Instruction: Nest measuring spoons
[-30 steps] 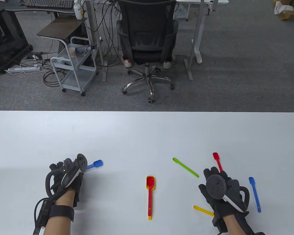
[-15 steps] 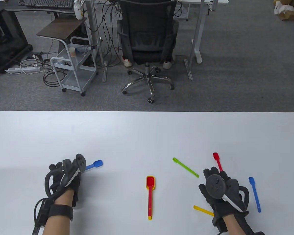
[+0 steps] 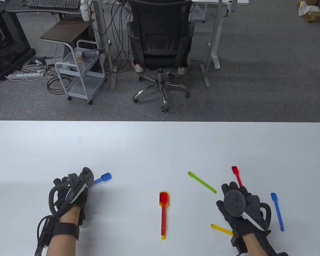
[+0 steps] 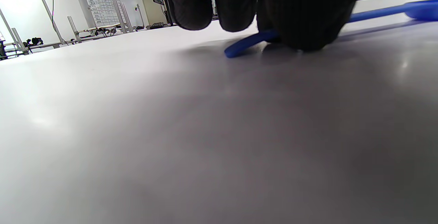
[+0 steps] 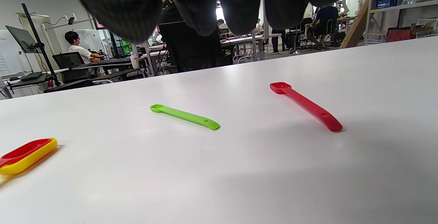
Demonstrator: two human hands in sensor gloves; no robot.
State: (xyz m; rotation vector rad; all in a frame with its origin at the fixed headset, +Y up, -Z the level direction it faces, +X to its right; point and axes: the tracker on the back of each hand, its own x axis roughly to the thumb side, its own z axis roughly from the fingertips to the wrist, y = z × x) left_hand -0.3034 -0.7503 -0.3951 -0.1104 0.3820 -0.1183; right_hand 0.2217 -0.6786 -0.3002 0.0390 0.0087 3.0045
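One pair nested: a red spoon (image 3: 163,202) is seated inside a yellow spoon (image 3: 163,236), handles aligned, near the middle of the tabletop's (image 3: 154,144) near edge.
Five still loose: these are judged to be left to nest, so the task is put at an early stage.
Left-side spoon: a wide blue spoon (image 3: 102,178) is pinned under the left hand (image 3: 69,196) toward the near left corner; only its scoop shows past the hand.
Left fingers: in the left wrist view they (image 4: 301,15) are curled down onto the blue handle; a grip is judged to be forming, with the handle's end close to the surface.
Right-side spoons: a green spoon (image 3: 202,182), a small red spoon (image 3: 236,174), a slim blue spoon (image 3: 277,211) and a small yellow spoon (image 3: 220,229) are scattered toward the near right corner, apart from one another.
Right fingers: the right hand (image 3: 241,210) is held spread among them; the fingers are relaxed and nothing is gripped.
Look: flat plastic, long thin handles, small squared scoops, bright single colours.
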